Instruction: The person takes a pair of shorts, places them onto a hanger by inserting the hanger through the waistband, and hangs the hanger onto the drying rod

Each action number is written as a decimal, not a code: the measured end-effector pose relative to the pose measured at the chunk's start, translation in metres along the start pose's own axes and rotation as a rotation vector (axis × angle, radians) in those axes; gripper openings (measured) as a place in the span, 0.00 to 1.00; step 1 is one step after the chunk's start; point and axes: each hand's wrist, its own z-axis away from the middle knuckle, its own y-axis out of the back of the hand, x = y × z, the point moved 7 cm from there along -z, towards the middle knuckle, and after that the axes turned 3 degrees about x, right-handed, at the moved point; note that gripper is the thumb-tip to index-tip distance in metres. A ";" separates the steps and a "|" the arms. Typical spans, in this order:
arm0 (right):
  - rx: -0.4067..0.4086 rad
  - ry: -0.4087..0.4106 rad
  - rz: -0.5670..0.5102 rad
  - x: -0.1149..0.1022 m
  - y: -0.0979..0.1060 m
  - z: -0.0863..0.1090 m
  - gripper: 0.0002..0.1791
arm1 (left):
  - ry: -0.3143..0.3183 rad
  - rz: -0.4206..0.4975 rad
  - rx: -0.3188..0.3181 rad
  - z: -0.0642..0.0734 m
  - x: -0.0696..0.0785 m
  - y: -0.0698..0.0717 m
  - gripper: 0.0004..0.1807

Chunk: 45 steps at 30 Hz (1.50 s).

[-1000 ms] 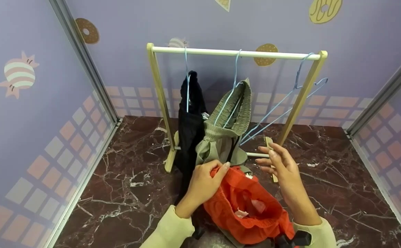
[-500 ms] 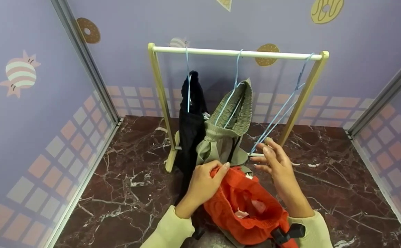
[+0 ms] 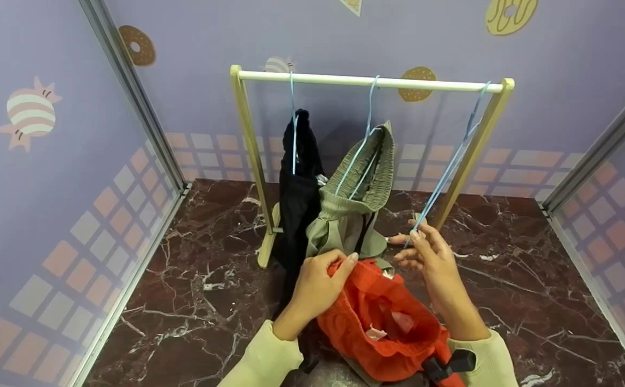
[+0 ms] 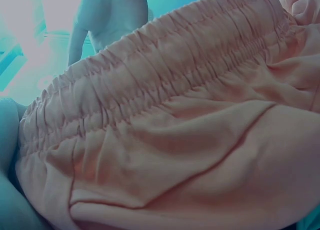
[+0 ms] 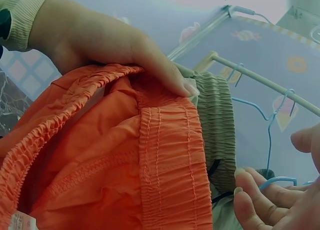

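My left hand (image 3: 320, 285) grips the waistband of orange elastic-waist pants (image 3: 382, 355), thumb on top, with the waist opening spread toward me. Its gathered band (image 4: 165, 64) fills the left wrist view. My right hand (image 3: 438, 263) is at the lower end of a bare blue hanger (image 3: 446, 174), which hooks over the rack's right end. The hanger's wire passes between thumb and fingers in the head view; in the right wrist view the thumb (image 5: 305, 140) stands apart from the fingers (image 5: 265, 205). Khaki pants (image 3: 355, 199) hang just behind the orange ones.
The clothes rack has a white rail (image 3: 333, 80) and wooden posts (image 3: 465, 161). Black pants (image 3: 299, 199) hang on a hanger at the left. A dark marbled surface (image 3: 194, 301) lies below, with patterned walls (image 3: 205, 32) on three sides.
The bare hanger's lower end has swung right and toward me, now between my right thumb and fingers. My right hand has shifted slightly left. My left hand keeps its grip on the orange pants.
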 end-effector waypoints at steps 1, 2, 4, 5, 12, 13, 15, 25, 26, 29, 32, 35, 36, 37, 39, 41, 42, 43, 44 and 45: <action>0.004 0.003 0.001 -0.001 0.001 0.000 0.20 | -0.001 0.001 0.000 0.000 0.000 0.000 0.18; 0.011 0.006 0.005 -0.001 0.001 0.001 0.20 | -0.002 0.000 0.001 0.000 0.000 0.000 0.18; 0.028 0.019 0.021 -0.003 0.003 0.001 0.18 | -0.004 -0.002 0.004 0.000 0.001 0.000 0.18; 0.038 0.031 0.030 -0.004 0.004 0.001 0.18 | -0.005 -0.002 0.006 -0.001 0.001 0.000 0.18; 0.114 0.090 0.105 -0.009 0.013 0.002 0.12 | -0.011 0.001 0.008 -0.002 0.002 0.000 0.18; 0.124 0.097 0.114 -0.010 0.015 0.003 0.12 | -0.011 0.001 0.008 -0.002 0.002 0.000 0.18; 0.150 0.112 0.137 -0.012 0.018 0.003 0.11 | -0.010 0.000 0.007 -0.002 0.002 0.000 0.18; 0.266 0.160 0.177 -0.018 0.038 0.004 0.24 | -0.008 -0.005 0.012 -0.002 0.001 -0.001 0.18; 0.275 0.160 0.168 -0.018 0.040 0.004 0.25 | -0.008 -0.004 0.014 -0.002 0.001 -0.001 0.18; 0.303 0.171 0.157 -0.020 0.045 0.005 0.28 | -0.004 -0.006 0.017 -0.002 0.000 -0.001 0.18; 0.349 0.190 0.188 -0.022 0.052 0.007 0.29 | -0.007 -0.003 0.018 -0.001 0.001 -0.002 0.18; 0.433 0.217 0.246 -0.024 0.060 0.009 0.26 | -0.009 -0.005 0.018 -0.001 0.001 -0.002 0.18; 0.463 0.226 0.267 -0.026 0.062 0.010 0.25 | -0.010 -0.006 0.018 -0.001 0.001 -0.002 0.18; 0.493 0.229 0.284 -0.027 0.065 0.011 0.24 | -0.010 -0.007 0.017 -0.001 0.001 -0.002 0.18; 0.530 0.225 0.285 -0.028 0.069 0.012 0.22 | -0.010 -0.009 0.018 0.000 0.001 -0.001 0.18; 0.538 0.212 0.256 -0.028 0.072 0.012 0.21 | -0.009 -0.008 0.019 0.000 0.001 -0.001 0.18; 0.535 0.196 0.225 -0.028 0.072 0.012 0.21 | -0.008 -0.006 0.018 0.000 0.001 -0.001 0.18; 0.531 0.182 0.191 -0.027 0.073 0.011 0.21 | -0.007 -0.005 0.018 0.000 0.001 -0.001 0.18; 0.525 0.172 0.157 -0.027 0.073 0.011 0.20 | -0.006 -0.004 0.018 0.000 0.001 -0.001 0.18; 0.519 0.162 0.121 -0.026 0.073 0.011 0.20 | -0.006 -0.003 0.017 0.000 0.001 -0.001 0.18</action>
